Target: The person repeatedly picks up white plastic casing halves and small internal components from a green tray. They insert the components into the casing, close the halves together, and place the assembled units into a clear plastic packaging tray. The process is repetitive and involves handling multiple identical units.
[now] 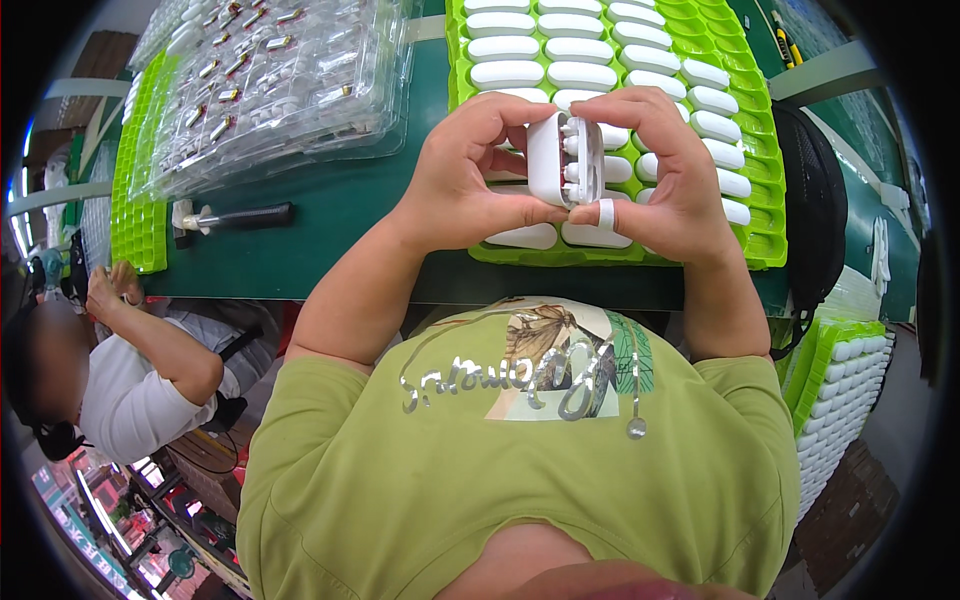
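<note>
My left hand [458,172] and my right hand [672,168] both grip one small white plastic case [562,160], held upright over the near edge of a green tray [768,215]. The case's open side faces me and shows a row of small white ribs inside. A white ring-like band [606,213] sits on a finger of my right hand. The tray holds several white oblong cases [585,50] in rows.
A stack of clear blister trays [280,85] with small metal parts lies at the left on the green table [350,200]. A black-handled tool [235,216] lies beside it. Another person [130,370] sits at the left. More green trays [845,375] stand at the lower right.
</note>
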A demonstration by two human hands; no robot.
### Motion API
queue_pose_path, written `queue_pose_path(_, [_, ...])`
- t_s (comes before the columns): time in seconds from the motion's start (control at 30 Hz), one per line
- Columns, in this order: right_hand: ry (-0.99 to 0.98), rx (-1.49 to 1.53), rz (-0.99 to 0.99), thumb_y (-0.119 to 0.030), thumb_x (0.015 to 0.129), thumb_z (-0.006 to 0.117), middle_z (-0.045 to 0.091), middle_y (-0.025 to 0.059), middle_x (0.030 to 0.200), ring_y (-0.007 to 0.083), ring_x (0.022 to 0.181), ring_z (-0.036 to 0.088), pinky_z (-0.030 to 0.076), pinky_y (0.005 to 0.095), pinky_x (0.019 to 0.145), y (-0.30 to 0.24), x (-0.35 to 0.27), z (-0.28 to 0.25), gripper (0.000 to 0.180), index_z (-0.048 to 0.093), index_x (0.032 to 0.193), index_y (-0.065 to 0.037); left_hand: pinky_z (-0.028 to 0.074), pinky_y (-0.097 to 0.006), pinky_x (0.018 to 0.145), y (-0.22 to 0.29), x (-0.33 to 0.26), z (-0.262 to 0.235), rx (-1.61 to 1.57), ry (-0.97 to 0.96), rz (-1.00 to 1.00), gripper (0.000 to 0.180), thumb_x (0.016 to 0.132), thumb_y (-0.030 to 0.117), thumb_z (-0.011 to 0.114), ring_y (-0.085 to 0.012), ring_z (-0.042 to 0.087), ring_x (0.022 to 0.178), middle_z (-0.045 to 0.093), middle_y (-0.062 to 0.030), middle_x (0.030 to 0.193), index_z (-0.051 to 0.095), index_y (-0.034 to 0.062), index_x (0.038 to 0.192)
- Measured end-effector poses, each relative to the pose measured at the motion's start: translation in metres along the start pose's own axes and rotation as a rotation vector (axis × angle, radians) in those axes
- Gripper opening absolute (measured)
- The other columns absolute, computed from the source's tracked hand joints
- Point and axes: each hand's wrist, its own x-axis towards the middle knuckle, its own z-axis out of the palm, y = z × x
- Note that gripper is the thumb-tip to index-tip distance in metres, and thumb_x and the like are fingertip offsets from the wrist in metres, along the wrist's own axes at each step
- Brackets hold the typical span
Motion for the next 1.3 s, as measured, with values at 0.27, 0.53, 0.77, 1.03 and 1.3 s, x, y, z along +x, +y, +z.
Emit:
queue_pose_path(0.27, [-0.035,-0.081,-0.046,-0.019,0.059,0.087,0.066,0.0093,0.104,0.0275,0.098,0.058,0.044,0.0375,0.088,-0.002,0.003,-0.004,0.056,0.067,0.110,-0.005,0.056,-0.038,0.095,0.003,0.000,0.000,0.111,-0.045,0.023,0.074,0.067,-0.001,0.086,-0.0226,0.061,0.114,0.054,-0.0122,0.126,0.050,-0.0016,0.131])
queue_pose_path(0.53, [0.005,-0.055,-0.036,-0.020,0.060,0.087,0.066,0.0099,0.106,0.0283,0.099,0.058,0.044,0.0382,0.089,-0.003,0.002,0.005,0.057,0.067,0.111,-0.006,0.060,-0.033,0.087,0.002,0.002,0.002,0.076,0.004,0.023,0.069,0.064,0.007,0.090,-0.0201,0.064,0.107,0.055,-0.0096,0.117,0.055,0.0016,0.123])
queue_pose_path(0.77, [-0.055,-0.093,-0.062,-0.019,0.058,0.086,0.066,0.0098,0.105,0.0280,0.100,0.058,0.045,0.0384,0.090,-0.002,0.005,-0.005,0.057,0.067,0.111,-0.005,0.057,-0.035,0.092,0.001,0.002,-0.002,0.117,-0.036,-0.028,0.072,0.065,0.003,0.087,-0.0192,0.063,0.109,0.055,-0.0098,0.120,0.052,-0.0004,0.127])
queue_pose_path(1.03, [0.026,-0.071,-0.068,-0.022,0.057,0.088,0.068,0.0087,0.104,0.0263,0.100,0.059,0.045,0.0374,0.090,0.001,0.001,-0.005,0.060,0.068,0.112,-0.005,0.059,-0.033,0.089,0.001,0.001,-0.003,0.011,-0.021,-0.022,0.072,0.061,0.005,0.090,-0.0181,0.063,0.108,0.056,-0.0086,0.117,0.055,0.0012,0.124])
queue_pose_path(1.3, [0.047,-0.045,-0.080,-0.022,0.059,0.088,0.068,0.0084,0.106,0.0258,0.101,0.059,0.045,0.0366,0.090,-0.002,0.000,-0.001,0.061,0.068,0.114,-0.006,0.059,-0.033,0.088,-0.001,0.000,-0.002,-0.010,-0.006,0.007,0.071,0.062,0.007,0.091,-0.0172,0.064,0.105,0.058,-0.0082,0.114,0.056,0.0013,0.123])
